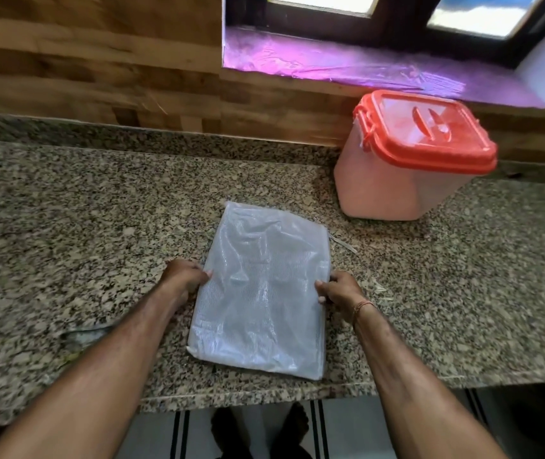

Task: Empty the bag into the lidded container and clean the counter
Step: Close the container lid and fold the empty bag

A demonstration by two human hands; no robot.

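Near the counter's front edge, head view: woven plastic bag (261,289), flat, full-looking, lying well short of the container and to its near left.

Lidded container (410,160): translucent body, red lid latched on, standing at the back of the granite counter (65,226) below the windowsill.

Risk, as judged: the lid is shut, so lifting the bag first leaves no free hand for the latches; a limp sack held by its sides could sag and spill once opened (the counter would then need more cleaning). A loose strip (344,243) lies just beside the bag's far right corner.

Left hand (186,276): fingers curled, clamped on the bag's left edge. Right hand (340,289): clamped on the right edge, thumb on top, thread band at the wrist. Both forearms reach forward, roughly parallel.
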